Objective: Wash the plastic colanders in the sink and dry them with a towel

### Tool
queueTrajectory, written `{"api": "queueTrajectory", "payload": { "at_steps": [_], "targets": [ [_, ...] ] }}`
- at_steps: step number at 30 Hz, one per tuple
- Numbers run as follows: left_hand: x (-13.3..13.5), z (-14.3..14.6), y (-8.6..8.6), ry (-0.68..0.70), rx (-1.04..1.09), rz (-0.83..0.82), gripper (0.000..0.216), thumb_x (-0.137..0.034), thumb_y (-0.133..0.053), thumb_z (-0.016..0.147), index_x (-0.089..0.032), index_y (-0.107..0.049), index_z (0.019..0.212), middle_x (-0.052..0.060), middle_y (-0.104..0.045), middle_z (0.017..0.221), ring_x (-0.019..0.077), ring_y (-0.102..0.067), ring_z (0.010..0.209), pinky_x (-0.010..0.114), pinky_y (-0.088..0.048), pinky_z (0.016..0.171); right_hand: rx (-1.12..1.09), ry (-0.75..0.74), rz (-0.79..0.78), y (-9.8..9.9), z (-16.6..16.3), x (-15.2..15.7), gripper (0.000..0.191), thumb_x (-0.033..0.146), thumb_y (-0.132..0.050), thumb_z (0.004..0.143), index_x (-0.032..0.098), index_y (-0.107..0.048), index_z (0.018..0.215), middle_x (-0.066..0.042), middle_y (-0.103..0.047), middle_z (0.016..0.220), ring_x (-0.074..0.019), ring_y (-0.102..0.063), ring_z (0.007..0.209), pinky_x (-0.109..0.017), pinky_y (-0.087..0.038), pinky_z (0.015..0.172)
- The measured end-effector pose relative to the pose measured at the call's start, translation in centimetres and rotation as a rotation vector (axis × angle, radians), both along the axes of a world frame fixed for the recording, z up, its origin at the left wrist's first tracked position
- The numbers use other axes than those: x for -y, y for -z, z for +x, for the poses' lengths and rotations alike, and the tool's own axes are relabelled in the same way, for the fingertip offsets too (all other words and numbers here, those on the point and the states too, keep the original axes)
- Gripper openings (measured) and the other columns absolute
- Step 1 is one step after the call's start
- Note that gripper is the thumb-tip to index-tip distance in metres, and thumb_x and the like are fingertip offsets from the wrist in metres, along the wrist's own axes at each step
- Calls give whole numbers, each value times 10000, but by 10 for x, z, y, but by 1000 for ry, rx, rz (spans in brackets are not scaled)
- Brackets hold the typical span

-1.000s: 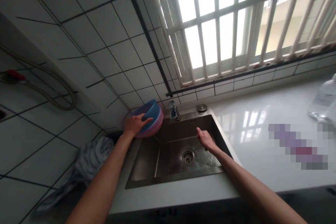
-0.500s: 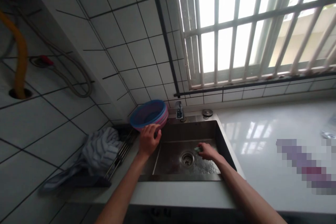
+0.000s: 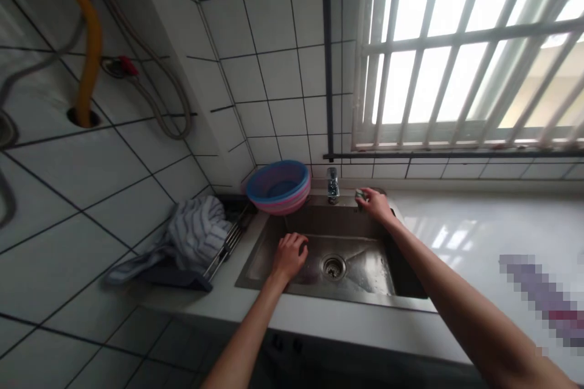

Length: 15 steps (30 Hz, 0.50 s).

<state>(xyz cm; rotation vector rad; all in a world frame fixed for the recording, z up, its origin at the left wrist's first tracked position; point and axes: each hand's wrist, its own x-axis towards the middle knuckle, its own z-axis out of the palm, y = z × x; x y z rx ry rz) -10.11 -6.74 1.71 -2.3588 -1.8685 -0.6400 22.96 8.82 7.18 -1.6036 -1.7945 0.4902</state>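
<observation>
My right hand (image 3: 376, 204) is at the back right rim of the steel sink (image 3: 314, 272). Its fingertips pinch a small pale green piece, perhaps a scrubbing pad (image 3: 360, 194), and it hides most of the round metal drain stopper behind it. My left hand (image 3: 291, 256) hovers over the left part of the basin, fingers loosely curled with a gap to the thumb; nothing shows in it. Between the hands and farther back stands the chrome faucet (image 3: 333, 185). The round drain (image 3: 333, 267) lies in the wet sink floor.
Stacked blue and pink basins (image 3: 279, 188) stand at the sink's back left corner. A striped cloth (image 3: 198, 231) lies over a dark rack (image 3: 223, 255) on the left. White countertop (image 3: 451, 213) extends right, with a blurred-out item (image 3: 542, 298). A barred window (image 3: 456, 73) is behind.
My right hand has moved from low over the sink floor up to the back rim, still pinching the green piece. My left hand has dropped away from the basins. The view has shifted left.
</observation>
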Motion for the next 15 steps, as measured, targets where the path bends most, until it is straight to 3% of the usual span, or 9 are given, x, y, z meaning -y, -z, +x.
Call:
{"api": "queueTrajectory", "payload": {
  "at_steps": [3, 5, 7, 11, 13, 15],
  "targets": [
    [4, -5, 2, -40, 25, 10, 187, -205, -597, 978, -230, -744, 1091, 59, -737, 1130, 277, -633, 1108, 436, -468, 982, -222, 139, 168, -25, 2, -33, 673, 359, -664, 938, 174, -530, 1571, -176, -730, 1382, -280, -754, 1118, -386, -555, 1009],
    [4, -7, 4, -63, 36, 27, 184, -207, -595, 981, -226, -744, 1087, 61, -737, 1123, 277, -629, 1109, 433, -469, 982, -273, 153, 229, -23, 3, -32, 636, 331, -658, 904, 169, -582, 1514, -173, -731, 1377, -284, -746, 1130, -412, -553, 1037],
    [3, -5, 6, -63, 55, 17, 177, -205, -603, 974, -227, -749, 1073, 59, -738, 1114, 272, -633, 1100, 427, -475, 983, -292, 63, 212, -2, 0, -14, 519, 333, -644, 885, 195, -682, 1384, -136, -765, 1314, -278, -751, 1097, -421, -562, 1026],
    [4, 1, 2, -33, 101, -3, 174, -184, -618, 949, -240, -759, 1034, 51, -747, 1103, 252, -655, 1075, 409, -492, 980, -332, -78, 97, 65, -10, 46, 410, 372, -600, 882, 214, -771, 1219, -105, -805, 1189, -271, -766, 1047, -413, -574, 988],
    [9, -5, -11, -56, 104, 87, 188, -185, -606, 955, -240, -754, 1058, 60, -747, 1124, 258, -654, 1096, 418, -490, 1008, -330, -120, 29, 91, -13, 68, 393, 365, -579, 877, 203, -793, 1164, -113, -813, 1153, -273, -772, 1012, -404, -584, 948],
    [16, -26, -34, -109, 90, 230, 223, -212, -586, 974, -231, -737, 1137, 84, -737, 1177, 274, -644, 1150, 434, -476, 1064, -315, -211, -49, 104, -16, 79, 364, 366, -572, 884, 207, -815, 1105, -109, -826, 1095, -276, -778, 988, -394, -587, 921]
  ]
}}
